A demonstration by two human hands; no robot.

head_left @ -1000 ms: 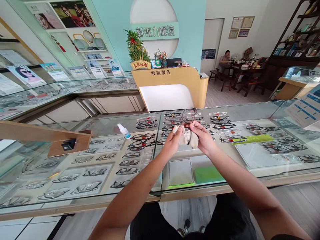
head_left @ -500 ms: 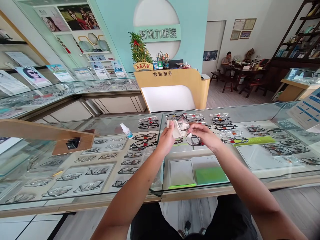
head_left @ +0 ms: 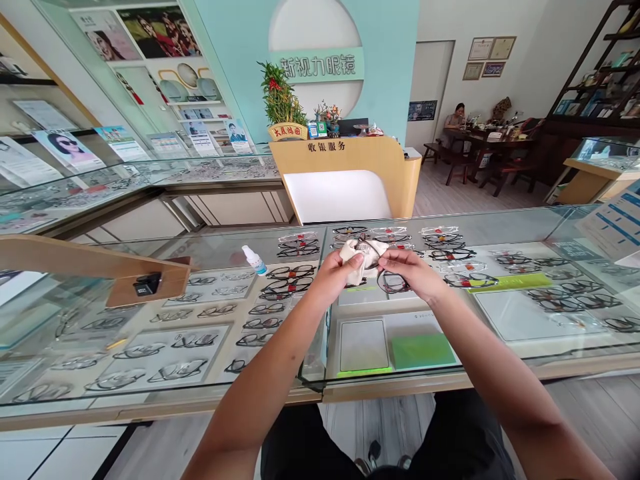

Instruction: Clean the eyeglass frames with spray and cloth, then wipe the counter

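Observation:
A pale cleaning cloth point(head_left: 356, 272) is pinched in my left hand point(head_left: 334, 275) and wraps one lens side of a pair of eyeglasses point(head_left: 393, 283). My right hand point(head_left: 411, 270) grips the dark frame of these glasses between thumb and fingers. One round lens hangs uncovered below the right fingers; the cloth hides most of the other. Both hands are close together above the glass counter point(head_left: 320, 360). Left of them a small white spray bottle point(head_left: 254, 260) with a blue label stands on the glass.
Under the glass lie rows of eyeglass frames point(head_left: 287, 287), flat boxes and a green box point(head_left: 423, 350). A wooden stand point(head_left: 150, 283) with a small black object is on the left. Ahead is a wooden reception desk point(head_left: 345, 167); a person point(head_left: 454, 123) sits at a far table.
My left hand has folded the cloth over the near lens and turned, its thumb now across the cloth. The glasses have shifted slightly right and tilted.

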